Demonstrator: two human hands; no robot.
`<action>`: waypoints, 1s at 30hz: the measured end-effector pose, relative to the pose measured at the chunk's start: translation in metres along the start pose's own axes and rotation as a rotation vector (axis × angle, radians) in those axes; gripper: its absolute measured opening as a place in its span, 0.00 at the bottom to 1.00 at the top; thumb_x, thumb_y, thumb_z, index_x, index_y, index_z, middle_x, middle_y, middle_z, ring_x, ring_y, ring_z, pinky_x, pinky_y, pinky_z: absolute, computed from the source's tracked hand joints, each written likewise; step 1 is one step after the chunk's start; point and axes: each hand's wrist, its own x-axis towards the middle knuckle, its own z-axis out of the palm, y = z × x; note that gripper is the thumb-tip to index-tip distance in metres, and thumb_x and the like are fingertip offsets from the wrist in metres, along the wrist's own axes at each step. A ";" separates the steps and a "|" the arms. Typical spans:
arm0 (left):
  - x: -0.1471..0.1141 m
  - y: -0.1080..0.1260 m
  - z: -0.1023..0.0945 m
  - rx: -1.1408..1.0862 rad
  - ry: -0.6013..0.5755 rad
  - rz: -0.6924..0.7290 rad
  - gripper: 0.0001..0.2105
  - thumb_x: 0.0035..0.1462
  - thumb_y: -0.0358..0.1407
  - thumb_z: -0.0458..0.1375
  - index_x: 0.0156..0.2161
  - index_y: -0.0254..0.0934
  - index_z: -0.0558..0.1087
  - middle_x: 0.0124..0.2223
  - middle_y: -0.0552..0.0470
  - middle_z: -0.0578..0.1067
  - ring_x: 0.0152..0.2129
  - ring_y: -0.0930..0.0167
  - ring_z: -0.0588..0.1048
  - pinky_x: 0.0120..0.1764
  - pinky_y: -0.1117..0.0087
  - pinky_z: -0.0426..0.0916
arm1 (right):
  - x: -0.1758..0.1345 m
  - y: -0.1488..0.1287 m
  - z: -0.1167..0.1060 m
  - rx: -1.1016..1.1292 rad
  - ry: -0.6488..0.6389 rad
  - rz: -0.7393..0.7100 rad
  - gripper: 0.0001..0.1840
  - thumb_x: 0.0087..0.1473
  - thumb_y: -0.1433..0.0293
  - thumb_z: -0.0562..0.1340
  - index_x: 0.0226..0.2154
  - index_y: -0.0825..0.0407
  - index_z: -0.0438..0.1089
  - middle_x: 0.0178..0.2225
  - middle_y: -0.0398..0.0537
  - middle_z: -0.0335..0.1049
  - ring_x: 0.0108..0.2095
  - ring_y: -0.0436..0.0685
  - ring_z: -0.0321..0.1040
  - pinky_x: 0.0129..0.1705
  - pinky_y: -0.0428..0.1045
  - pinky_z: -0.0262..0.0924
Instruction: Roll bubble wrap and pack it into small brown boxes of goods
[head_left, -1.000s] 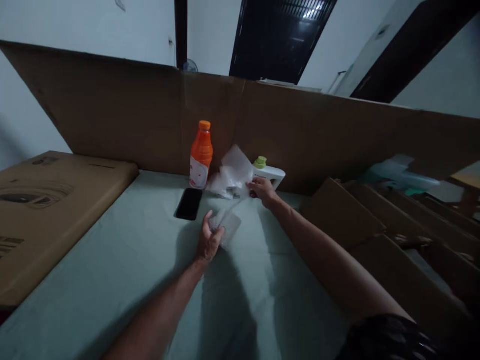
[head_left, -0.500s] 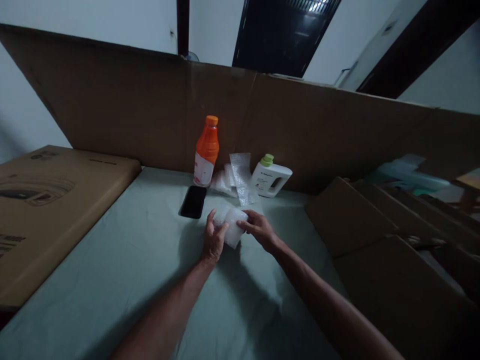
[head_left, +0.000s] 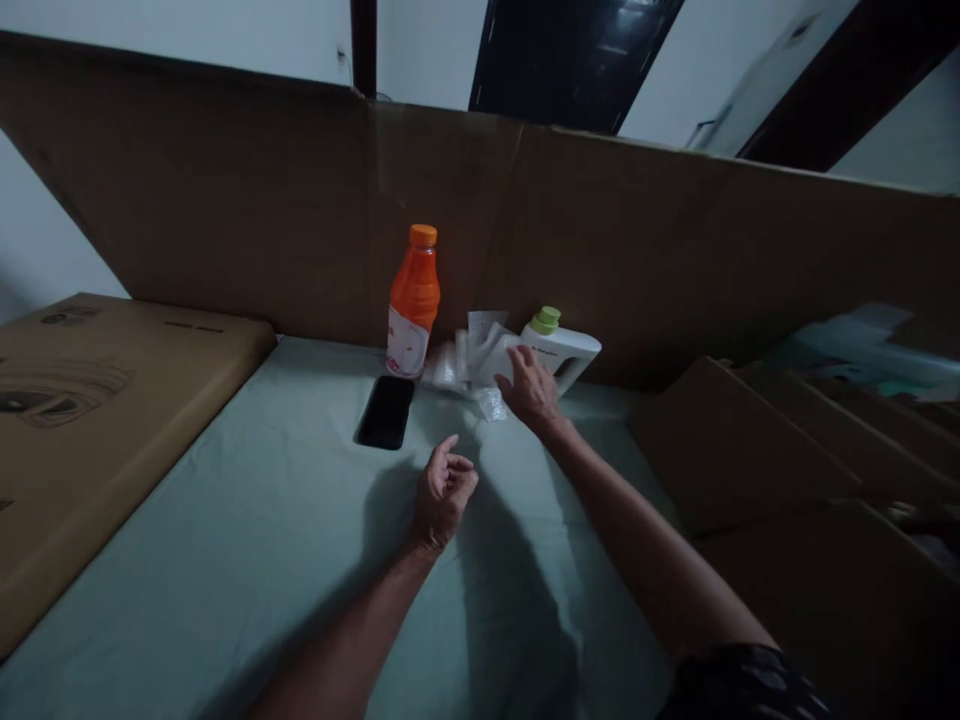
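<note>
Left hand [head_left: 444,493]: grip partly open, fingers loosely curled, thumb apart, palm empty; it is over the green cloth [head_left: 300,520], nearer the person than the orange bottle [head_left: 415,295] and slightly to its right; contact with the cloth cannot be determined. Right hand [head_left: 532,390]: grip open, fingers extended, thumb standing off; it is to the right of the bottle, at the bubble wrap [head_left: 486,358] and in front of the white jug [head_left: 564,343]; whether the fingertips touch either cannot be determined. The bubble wrap lies in several clear pieces just right of the bottle. Markings: the bottle's white label [head_left: 406,343] carries pinkish marks, wording illegible; the jug, farther right, bears small dark lettering, unreadable; the cardboard box [head_left: 157,410], well left of the bottle, shows a dark line drawing and printed marks, likewise unreadable.
</note>
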 end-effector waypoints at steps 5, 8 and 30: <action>-0.003 -0.003 0.001 0.061 -0.038 -0.014 0.27 0.47 0.41 0.63 0.54 0.35 0.69 0.38 0.49 0.75 0.30 0.71 0.72 0.35 0.70 0.66 | 0.015 -0.003 0.029 -0.101 -0.084 -0.025 0.30 0.63 0.69 0.51 0.65 0.61 0.53 0.67 0.67 0.50 0.59 0.67 0.60 0.56 0.56 0.58; -0.002 -0.005 0.000 0.077 -0.049 -0.010 0.26 0.48 0.41 0.63 0.53 0.36 0.70 0.39 0.49 0.75 0.31 0.71 0.73 0.36 0.70 0.67 | 0.040 -0.006 0.027 -0.139 -0.176 -0.038 0.23 0.63 0.73 0.49 0.58 0.59 0.62 0.57 0.66 0.66 0.52 0.66 0.68 0.50 0.54 0.61; -0.010 -0.009 -0.023 0.295 -0.003 -0.042 0.25 0.36 0.48 0.67 0.42 0.41 0.75 0.35 0.57 0.79 0.30 0.65 0.78 0.33 0.64 0.74 | -0.169 0.127 -0.262 -0.217 0.025 0.313 0.10 0.58 0.65 0.62 0.39 0.49 0.77 0.44 0.49 0.77 0.46 0.61 0.71 0.46 0.51 0.58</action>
